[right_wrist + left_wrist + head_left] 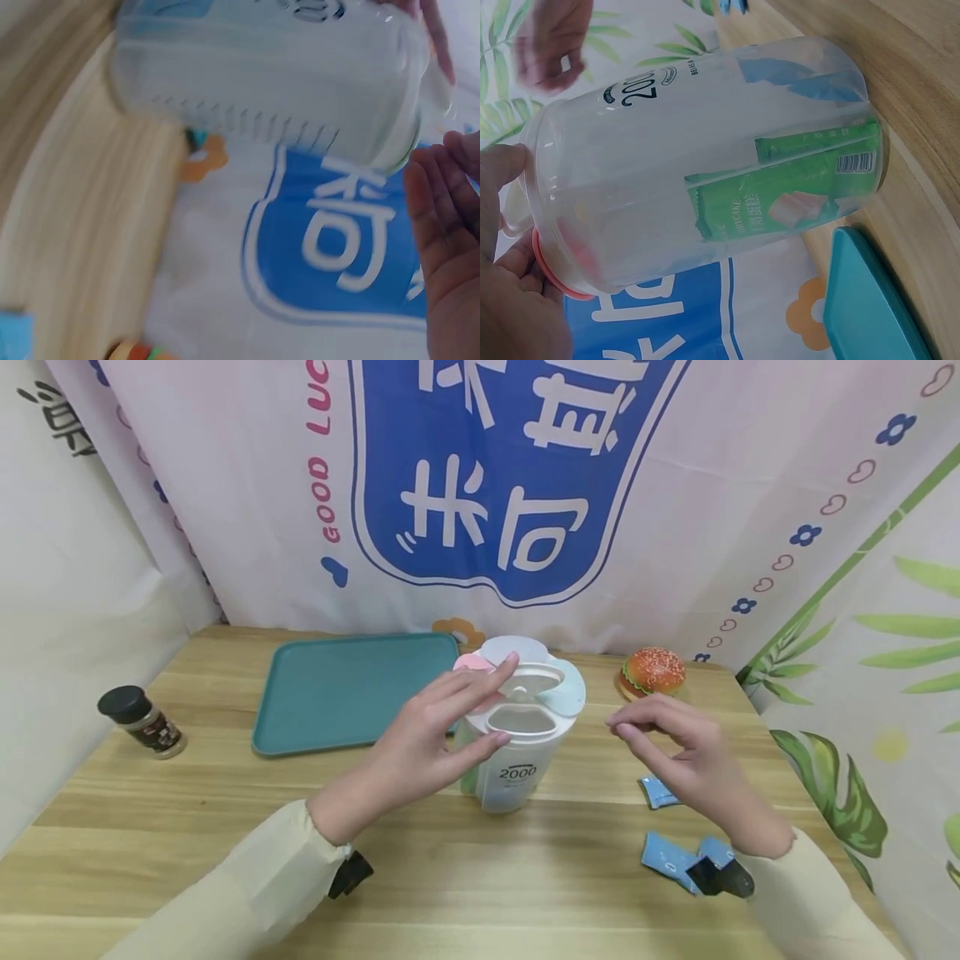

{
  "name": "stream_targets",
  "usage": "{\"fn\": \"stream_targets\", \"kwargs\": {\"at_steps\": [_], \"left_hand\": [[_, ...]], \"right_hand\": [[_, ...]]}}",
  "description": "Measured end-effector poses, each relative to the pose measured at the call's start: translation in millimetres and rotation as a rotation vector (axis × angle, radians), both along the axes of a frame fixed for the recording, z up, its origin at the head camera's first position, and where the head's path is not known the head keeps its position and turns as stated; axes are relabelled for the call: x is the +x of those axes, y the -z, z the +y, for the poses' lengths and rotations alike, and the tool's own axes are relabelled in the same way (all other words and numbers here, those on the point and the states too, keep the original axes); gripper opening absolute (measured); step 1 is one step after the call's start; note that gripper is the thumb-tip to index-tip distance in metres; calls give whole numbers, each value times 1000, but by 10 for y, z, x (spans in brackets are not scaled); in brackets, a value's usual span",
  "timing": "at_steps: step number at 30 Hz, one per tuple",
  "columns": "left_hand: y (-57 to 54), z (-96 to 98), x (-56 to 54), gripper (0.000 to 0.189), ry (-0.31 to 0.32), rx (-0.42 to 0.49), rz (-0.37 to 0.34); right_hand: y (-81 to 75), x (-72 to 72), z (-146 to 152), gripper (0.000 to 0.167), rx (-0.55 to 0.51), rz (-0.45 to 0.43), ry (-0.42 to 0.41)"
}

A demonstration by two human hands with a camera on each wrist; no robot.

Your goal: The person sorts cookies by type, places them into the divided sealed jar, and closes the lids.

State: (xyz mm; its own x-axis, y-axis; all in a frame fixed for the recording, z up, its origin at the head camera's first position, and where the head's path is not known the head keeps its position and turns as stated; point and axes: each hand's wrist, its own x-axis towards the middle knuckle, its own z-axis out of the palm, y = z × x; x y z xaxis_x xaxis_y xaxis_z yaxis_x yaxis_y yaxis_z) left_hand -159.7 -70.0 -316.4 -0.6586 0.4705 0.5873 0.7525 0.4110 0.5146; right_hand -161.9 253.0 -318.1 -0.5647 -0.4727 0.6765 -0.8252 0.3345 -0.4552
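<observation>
A clear storage canister (pixel 517 768) marked 2000 stands on the table, its round top carrying several coloured flap lids. The near white flap (pixel 534 678) is raised over an uncovered opening. My left hand (pixel 427 727) reaches over the top, thumb at the near rim and fairly straight fingers by the raised flap. Green packets (pixel 780 184) and a blue packet (pixel 802 79) show through the canister's wall. To the right, my right hand (pixel 682 747) hovers above the table with thumb and fingertips close together. Nothing shows between them in the right wrist view.
Blue packets (pixel 670 860) lie below the right hand, one partly behind the wrist camera (pixel 723 877). A teal tray (pixel 345 693) sits behind the left hand. A black-capped spice jar (pixel 142 721) is far left, a toy burger (pixel 652 673) back right.
</observation>
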Motion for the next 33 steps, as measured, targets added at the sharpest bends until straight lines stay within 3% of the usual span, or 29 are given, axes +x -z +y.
{"fn": "stream_targets", "kwargs": {"at_steps": [4,10,13,17,24,33], "left_hand": [[-7,-3,4,75,-1,-4,6],[-5,2,-3,76,-3,-8,3],[-4,3,-3,76,-4,-9,0],[-11,-1,2,76,-5,-11,7],[-9,-3,-9,76,1,-5,21],[-14,1,-15,76,-1,-14,17]], "right_hand": [[148,-32,260,31,147,-71,117],[373,-91,625,20,381,-218,259],[454,-117,773,21,497,-350,291],[574,-147,894,32,607,-486,270],[758,-132,940,39,709,-550,254],[838,-109,896,36,711,-493,318]]}}
